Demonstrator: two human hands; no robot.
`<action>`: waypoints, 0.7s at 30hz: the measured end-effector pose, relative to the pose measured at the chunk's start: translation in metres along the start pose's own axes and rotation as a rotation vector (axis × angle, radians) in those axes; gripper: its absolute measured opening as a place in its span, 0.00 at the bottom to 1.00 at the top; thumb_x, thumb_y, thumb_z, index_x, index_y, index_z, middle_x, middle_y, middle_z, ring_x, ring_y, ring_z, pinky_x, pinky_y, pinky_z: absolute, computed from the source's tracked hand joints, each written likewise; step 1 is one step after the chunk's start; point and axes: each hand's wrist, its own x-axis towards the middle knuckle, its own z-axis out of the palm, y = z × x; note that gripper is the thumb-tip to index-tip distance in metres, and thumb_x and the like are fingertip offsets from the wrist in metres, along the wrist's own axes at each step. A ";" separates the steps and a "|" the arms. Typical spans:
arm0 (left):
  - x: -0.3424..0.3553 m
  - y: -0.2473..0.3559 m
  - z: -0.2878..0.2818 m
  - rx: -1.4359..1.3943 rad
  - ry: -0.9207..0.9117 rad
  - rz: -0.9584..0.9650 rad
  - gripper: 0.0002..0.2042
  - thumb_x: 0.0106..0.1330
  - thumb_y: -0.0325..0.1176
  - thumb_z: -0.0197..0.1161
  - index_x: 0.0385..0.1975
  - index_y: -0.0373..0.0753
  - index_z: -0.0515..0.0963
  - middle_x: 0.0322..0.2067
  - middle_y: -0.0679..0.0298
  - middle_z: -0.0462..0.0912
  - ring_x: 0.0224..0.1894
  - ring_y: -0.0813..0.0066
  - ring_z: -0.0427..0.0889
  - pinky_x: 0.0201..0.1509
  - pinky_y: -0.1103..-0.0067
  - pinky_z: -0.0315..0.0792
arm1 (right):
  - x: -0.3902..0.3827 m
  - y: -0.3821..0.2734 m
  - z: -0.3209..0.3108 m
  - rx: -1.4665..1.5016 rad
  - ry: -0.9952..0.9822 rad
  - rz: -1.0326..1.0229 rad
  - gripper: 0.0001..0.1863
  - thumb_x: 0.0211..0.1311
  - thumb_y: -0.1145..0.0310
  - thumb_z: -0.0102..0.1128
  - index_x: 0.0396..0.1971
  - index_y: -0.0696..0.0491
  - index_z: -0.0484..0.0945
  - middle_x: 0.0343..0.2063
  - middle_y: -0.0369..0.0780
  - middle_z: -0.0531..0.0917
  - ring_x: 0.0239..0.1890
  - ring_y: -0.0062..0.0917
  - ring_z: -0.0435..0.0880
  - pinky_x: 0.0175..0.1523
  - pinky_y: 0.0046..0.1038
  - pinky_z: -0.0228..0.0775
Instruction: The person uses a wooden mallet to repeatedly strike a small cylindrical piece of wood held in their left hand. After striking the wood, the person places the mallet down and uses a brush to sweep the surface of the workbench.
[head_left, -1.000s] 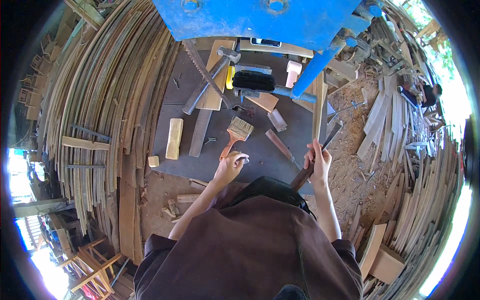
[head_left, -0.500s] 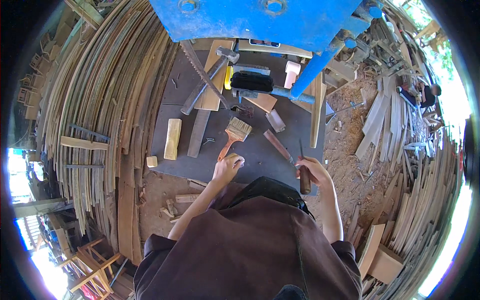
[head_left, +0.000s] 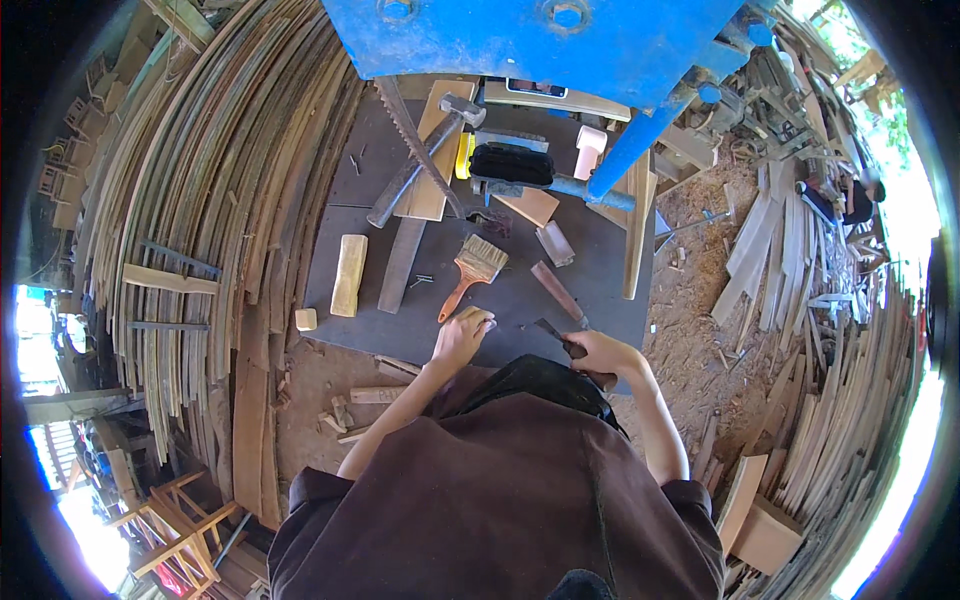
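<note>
From my end the dark worktop (head_left: 603, 268) takes up most of the middle, with a blue machine (head_left: 530, 50) overhanging its far edge. On the floor, beyond the near right corner, sits a brown box-like block (head_left: 767, 530); I can't tell whether it is hollow.

My right grip (head_left: 612, 355) is closed around a chisel-like tool (head_left: 573, 348) at the near edge, close to the near right corner, blade angled inward and handle toward me. I'd expect it to be stiff and moderately light, the wooden handle giving good friction; I'd hold there and keep skin off the blade's end.

My left grip (head_left: 462, 338) is curled at the near edge, just beside the handle of a brush (head_left: 472, 272); I can't tell whether it pinches anything. Toward the far right corner stands a pale pink piece (head_left: 590, 150), possibly a case, its inside not visible to me.
</note>
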 end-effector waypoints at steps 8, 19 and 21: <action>-0.003 -0.002 0.006 -0.047 -0.067 -0.077 0.07 0.61 0.32 0.60 0.36 0.39 0.78 0.35 0.60 0.79 0.35 0.60 0.80 0.38 0.71 0.74 | 0.001 -0.010 -0.007 -0.065 -0.070 0.065 0.28 0.46 0.69 0.60 0.52 0.57 0.72 0.34 0.45 0.81 0.37 0.32 0.81 0.44 0.30 0.70; -0.002 -0.007 0.001 -0.090 -0.069 -0.085 0.06 0.61 0.30 0.57 0.36 0.38 0.77 0.36 0.57 0.79 0.38 0.53 0.79 0.39 0.67 0.73 | -0.011 -0.028 -0.021 0.054 -0.112 0.093 0.22 0.49 0.74 0.57 0.49 0.55 0.75 0.28 0.42 0.79 0.27 0.23 0.81 0.23 0.24 0.71; -0.003 -0.011 0.002 -0.112 -0.061 -0.096 0.06 0.61 0.29 0.57 0.36 0.37 0.77 0.34 0.56 0.79 0.38 0.54 0.79 0.40 0.67 0.73 | -0.018 -0.032 -0.023 0.105 -0.026 0.099 0.19 0.49 0.73 0.59 0.44 0.57 0.76 0.27 0.44 0.78 0.30 0.27 0.81 0.28 0.26 0.72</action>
